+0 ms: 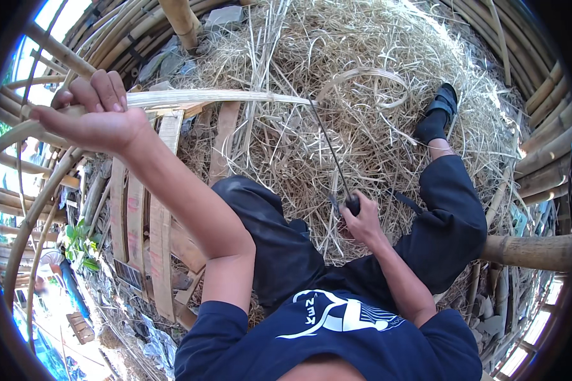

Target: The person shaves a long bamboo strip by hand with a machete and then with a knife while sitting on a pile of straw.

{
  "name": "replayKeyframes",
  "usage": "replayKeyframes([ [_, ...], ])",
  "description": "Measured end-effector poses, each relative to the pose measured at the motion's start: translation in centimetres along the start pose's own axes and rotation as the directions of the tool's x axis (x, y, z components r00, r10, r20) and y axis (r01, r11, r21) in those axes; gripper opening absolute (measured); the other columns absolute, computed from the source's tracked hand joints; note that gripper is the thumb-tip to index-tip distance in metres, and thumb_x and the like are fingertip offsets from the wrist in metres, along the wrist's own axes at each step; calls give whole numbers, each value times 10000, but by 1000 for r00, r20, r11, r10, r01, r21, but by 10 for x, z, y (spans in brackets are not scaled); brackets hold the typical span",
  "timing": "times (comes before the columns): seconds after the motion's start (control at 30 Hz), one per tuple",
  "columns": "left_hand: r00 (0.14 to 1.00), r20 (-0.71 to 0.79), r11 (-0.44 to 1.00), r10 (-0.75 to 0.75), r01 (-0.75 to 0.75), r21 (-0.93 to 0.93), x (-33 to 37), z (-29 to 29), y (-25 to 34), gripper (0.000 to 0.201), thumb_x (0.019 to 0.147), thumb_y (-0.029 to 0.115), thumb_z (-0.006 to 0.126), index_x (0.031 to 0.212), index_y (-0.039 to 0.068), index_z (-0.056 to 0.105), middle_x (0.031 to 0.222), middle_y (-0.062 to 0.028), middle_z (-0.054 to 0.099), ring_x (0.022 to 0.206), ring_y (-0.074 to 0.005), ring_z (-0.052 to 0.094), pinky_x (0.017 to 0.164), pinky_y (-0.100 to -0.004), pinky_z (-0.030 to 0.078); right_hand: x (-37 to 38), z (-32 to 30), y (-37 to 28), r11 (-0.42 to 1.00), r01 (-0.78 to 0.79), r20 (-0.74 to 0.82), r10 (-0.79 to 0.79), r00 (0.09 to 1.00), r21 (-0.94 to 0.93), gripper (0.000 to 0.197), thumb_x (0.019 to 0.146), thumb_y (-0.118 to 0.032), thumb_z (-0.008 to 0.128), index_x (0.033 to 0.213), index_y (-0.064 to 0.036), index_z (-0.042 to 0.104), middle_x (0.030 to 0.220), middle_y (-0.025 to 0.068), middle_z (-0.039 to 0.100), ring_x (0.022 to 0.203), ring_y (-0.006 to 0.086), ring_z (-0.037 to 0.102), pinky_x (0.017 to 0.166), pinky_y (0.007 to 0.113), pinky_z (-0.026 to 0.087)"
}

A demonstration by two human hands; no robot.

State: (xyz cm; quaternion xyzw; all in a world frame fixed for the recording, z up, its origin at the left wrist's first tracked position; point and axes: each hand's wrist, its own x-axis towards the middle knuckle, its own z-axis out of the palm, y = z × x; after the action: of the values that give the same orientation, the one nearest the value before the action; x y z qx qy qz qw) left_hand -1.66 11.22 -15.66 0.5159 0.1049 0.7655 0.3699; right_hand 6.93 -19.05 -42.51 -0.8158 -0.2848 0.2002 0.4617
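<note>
Strip lies in the left hand and runs rightward, nearly level, to the blade of the knife; its other end bends away beyond the thumb. A thin curl loops out past the blade (pale, same colour as the strip). Shavings spread thick beneath, some long fibres standing close about the strip. Slats lie below the left forearm; a sandalled foot rests on the shavings at right; a pole sits by the right knee. Left hand: palm up, fingers curled over the strip, thumb stretched out. Right hand: closed round the knife's black handle, well apart from the strip.
</note>
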Motion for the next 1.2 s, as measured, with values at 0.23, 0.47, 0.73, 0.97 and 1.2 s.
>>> replayKeyframes([
  [0.23, 988, -136, 997, -71, 74, 12, -3, 3, -5, 470, 1002, 418, 308, 607, 190, 194, 462, 56, 168, 382, -86, 106, 387, -257, 103, 61, 18, -8, 968, 32, 36, -23, 999, -250, 458, 832, -443, 631, 787, 2, 535, 574, 213, 580, 582, 390, 621, 526, 471, 473],
  [0.47, 988, -126, 996, -85, 85, -8, 1, -10, -5, 461, 1001, 406, 326, 622, 177, 200, 475, 46, 157, 388, -88, 111, 401, -266, 108, 110, -8, 41, 915, -87, -45, 75, 996, -395, 423, 861, -422, 575, 839, 1, 574, 663, 215, 617, 665, 354, 636, 628, 465, 484],
  [0.73, 987, -105, 986, -117, 103, -130, 2, -14, -18, 506, 994, 368, 399, 572, 184, 189, 423, 44, 173, 331, -71, 159, 348, -232, 136, 130, -27, 59, 949, -190, -150, 155, 976, -251, 488, 847, -440, 567, 778, 39, 622, 703, 241, 620, 690, 395, 608, 641, 439, 456],
  [0.97, 989, -99, 987, -108, 95, -128, -2, -12, -16, 499, 996, 348, 395, 569, 183, 196, 424, 45, 178, 331, -71, 160, 350, -237, 134, 102, -4, -11, 958, -87, 2, 91, 996, -275, 439, 870, -408, 565, 762, 17, 580, 591, 139, 598, 534, 264, 595, 553, 400, 468],
  [1.2, 978, -131, 981, -160, 143, -129, 0, -22, -14, 493, 991, 325, 413, 571, 180, 199, 424, 51, 189, 333, -69, 159, 349, -244, 131, 130, -22, 54, 912, -199, -137, 159, 978, -359, 419, 853, -400, 556, 825, 16, 598, 709, 192, 639, 690, 336, 647, 648, 422, 487],
])
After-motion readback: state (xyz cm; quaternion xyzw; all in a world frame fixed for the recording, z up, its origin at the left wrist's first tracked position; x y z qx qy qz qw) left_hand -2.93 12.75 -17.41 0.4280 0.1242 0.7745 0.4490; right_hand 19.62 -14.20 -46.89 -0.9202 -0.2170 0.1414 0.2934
